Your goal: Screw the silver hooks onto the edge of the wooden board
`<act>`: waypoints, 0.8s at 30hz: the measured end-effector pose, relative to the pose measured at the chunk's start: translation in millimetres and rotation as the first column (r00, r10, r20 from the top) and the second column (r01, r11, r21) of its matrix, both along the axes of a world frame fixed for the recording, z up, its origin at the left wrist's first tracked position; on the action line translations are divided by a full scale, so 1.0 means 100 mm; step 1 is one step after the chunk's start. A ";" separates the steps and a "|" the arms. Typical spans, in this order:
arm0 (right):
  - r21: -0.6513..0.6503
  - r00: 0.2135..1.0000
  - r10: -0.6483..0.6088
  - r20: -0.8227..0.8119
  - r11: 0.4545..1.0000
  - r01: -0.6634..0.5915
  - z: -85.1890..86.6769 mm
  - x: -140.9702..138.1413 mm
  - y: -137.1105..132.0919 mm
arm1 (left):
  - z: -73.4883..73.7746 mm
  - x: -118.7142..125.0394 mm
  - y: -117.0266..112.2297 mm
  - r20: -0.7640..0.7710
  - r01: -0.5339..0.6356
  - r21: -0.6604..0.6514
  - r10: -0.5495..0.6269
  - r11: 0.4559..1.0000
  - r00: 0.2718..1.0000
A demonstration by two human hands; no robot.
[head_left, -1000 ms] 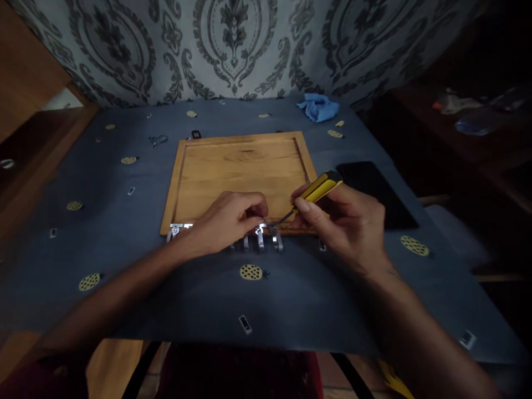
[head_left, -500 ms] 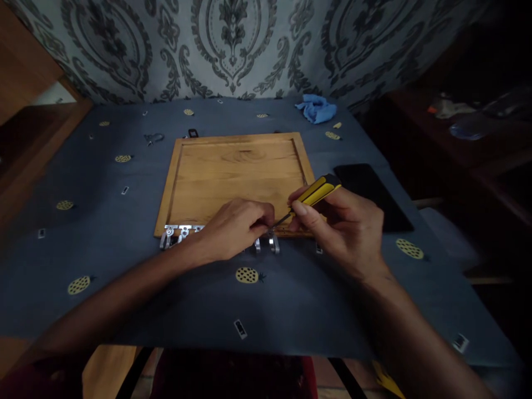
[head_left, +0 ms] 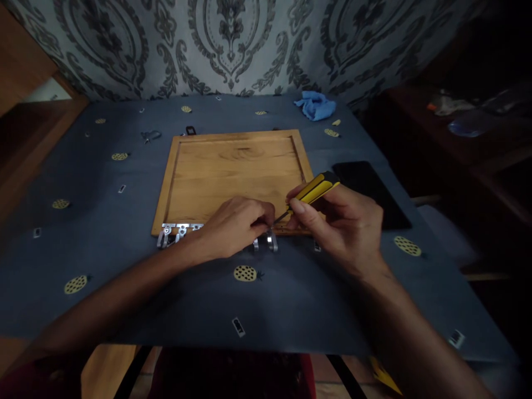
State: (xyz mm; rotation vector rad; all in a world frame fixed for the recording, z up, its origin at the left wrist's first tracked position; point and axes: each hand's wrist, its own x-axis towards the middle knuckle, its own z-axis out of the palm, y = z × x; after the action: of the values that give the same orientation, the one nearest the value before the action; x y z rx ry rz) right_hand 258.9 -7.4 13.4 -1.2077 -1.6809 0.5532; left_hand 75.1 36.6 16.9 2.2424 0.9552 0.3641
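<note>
My right hand (head_left: 343, 227) grips a yellow and black screwdriver (head_left: 313, 189), its shaft slanting down to the left. The shaft's tip reaches the near edge of a framed wooden panel (head_left: 233, 176), right beside the fingertips of my left hand (head_left: 243, 224). Those left fingers are pinched together over a metal hinge (head_left: 271, 240) at that edge; what is between them is hidden. More metal hinges (head_left: 167, 233) line the near edge at the left, partly covered by my left wrist.
The panel lies on a dark blue tablecloth (head_left: 174, 310) with a pineapple print. A black flat object (head_left: 374, 194) lies to the right, a crumpled blue cloth (head_left: 316, 105) at the back. Small pliers (head_left: 150, 136) and a small black frame-shaped piece (head_left: 190, 131) lie behind the panel's left side.
The view has shifted slightly, so everything sits a little higher and further left. Both hands and the screwdriver keep nearly the same place at the panel's edge.
</note>
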 end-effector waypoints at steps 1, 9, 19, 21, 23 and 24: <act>-0.004 1.000 -0.007 0.005 1.000 0.007 0.00 0.00 0.00 | 0.00 0.00 0.00 -0.003 0.001 -0.002 -0.001 1.000 1.000; -0.013 1.000 -0.012 0.009 1.000 0.012 0.01 0.00 0.00 | 0.01 0.01 -0.01 0.008 0.010 -0.021 -0.010 1.000 1.000; 0.019 1.000 -0.003 0.022 1.000 0.003 0.02 0.00 0.01 | 0.02 0.02 -0.02 -0.010 -0.002 -0.027 0.001 1.000 1.000; 0.050 1.000 0.012 0.028 0.999 -0.014 0.02 0.00 0.02 | 0.03 0.02 -0.02 -0.017 -0.006 -0.026 0.006 1.000 1.000; 0.069 0.999 0.026 0.024 0.997 -0.028 0.01 0.00 0.02 | 0.03 0.03 -0.03 -0.022 -0.010 -0.025 0.009 1.000 1.000; 0.070 0.999 0.026 0.022 0.997 -0.028 0.01 0.00 0.02 | 0.03 0.03 -0.03 -0.024 -0.011 -0.025 0.010 1.000 1.000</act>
State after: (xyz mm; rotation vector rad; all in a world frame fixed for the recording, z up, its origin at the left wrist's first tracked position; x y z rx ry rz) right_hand 259.4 -5.6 14.0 -1.1449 -1.7222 0.4952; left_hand 78.0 33.6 20.4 2.2241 0.9791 0.3286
